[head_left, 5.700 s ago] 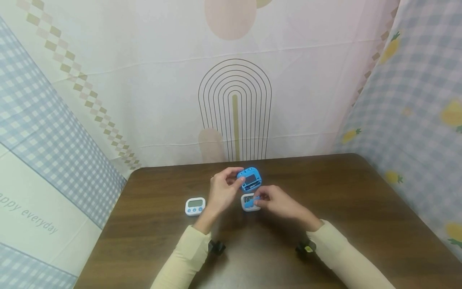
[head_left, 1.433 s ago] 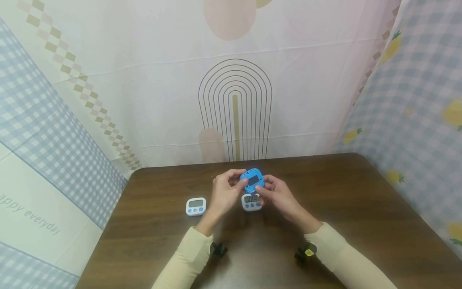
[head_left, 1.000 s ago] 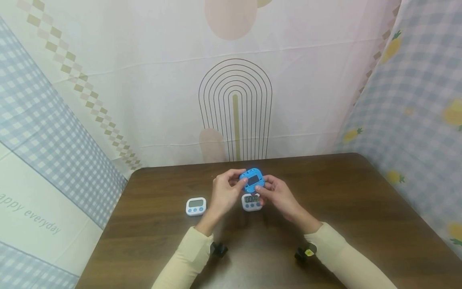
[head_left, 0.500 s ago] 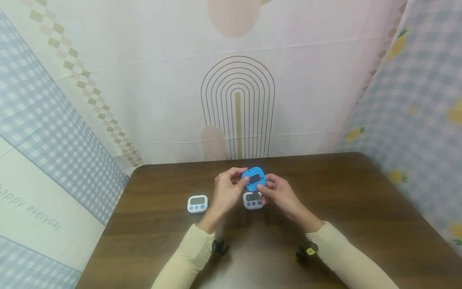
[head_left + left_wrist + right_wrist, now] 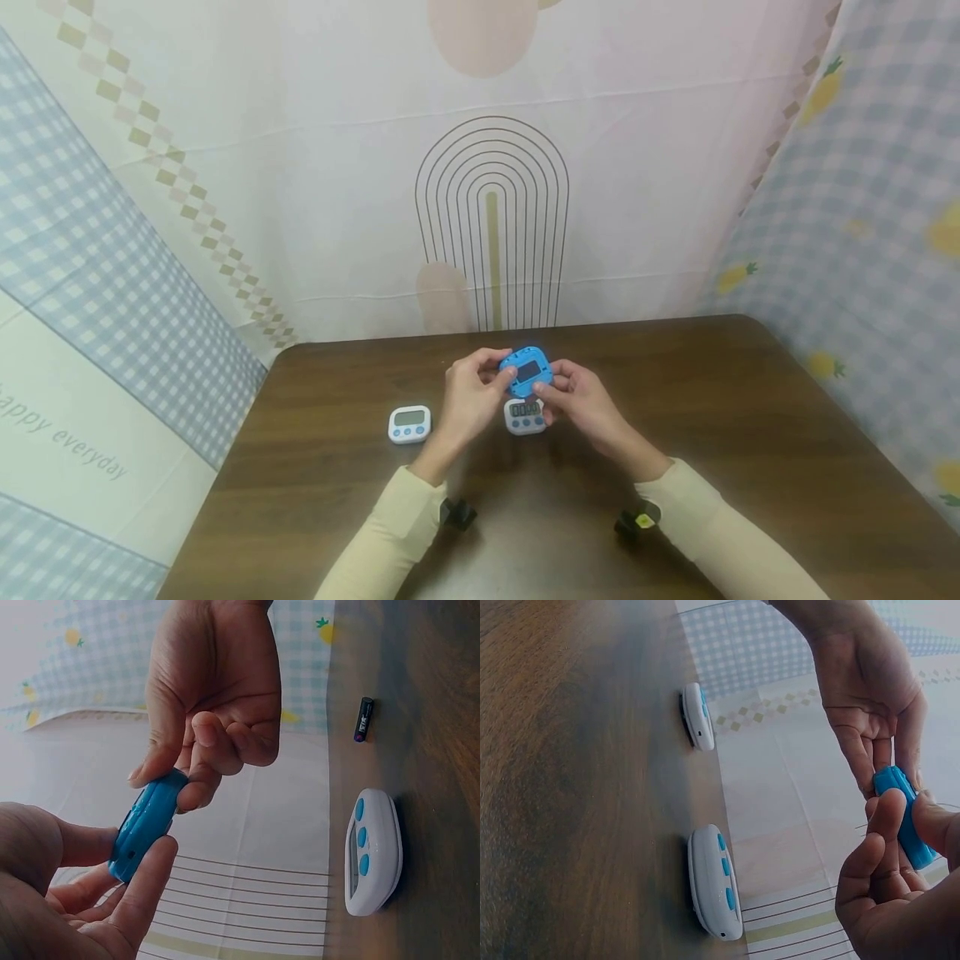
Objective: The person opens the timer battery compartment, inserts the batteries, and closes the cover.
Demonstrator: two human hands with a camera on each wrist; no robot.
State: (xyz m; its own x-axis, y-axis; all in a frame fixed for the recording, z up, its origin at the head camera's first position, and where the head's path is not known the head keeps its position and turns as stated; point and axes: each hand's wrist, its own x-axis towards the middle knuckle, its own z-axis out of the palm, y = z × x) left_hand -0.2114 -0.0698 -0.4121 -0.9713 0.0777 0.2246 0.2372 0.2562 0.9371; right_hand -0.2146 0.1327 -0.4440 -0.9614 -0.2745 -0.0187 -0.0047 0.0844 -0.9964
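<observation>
Both hands hold a blue digital timer (image 5: pixel 528 372) up over the table, its back with a dark rectangle turned to the head camera. My left hand (image 5: pixel 471 396) pinches its left side between thumb and fingers. On the lower right edge, my right hand (image 5: pixel 588 410) grips it with thumb and fingertips. The back looks closed at its lower part. Just below in the head view lies a white timer (image 5: pixel 524 422) with digits on its display, partly covered by the right fingers. Another white timer (image 5: pixel 409 425), display blank, lies left of the left hand.
A small black battery (image 5: pixel 364 719) lies on the table beyond a white timer in the left wrist view. The brown wooden table (image 5: pixel 300 500) ends at a patterned cloth backdrop (image 5: pixel 360 208), with checked cloths at both sides.
Earlier the timer's battery compartment was open and the right hand held a small blue cover; now the compartment is covered and both hands grip the timer. Over the last second the grip barely changes.
</observation>
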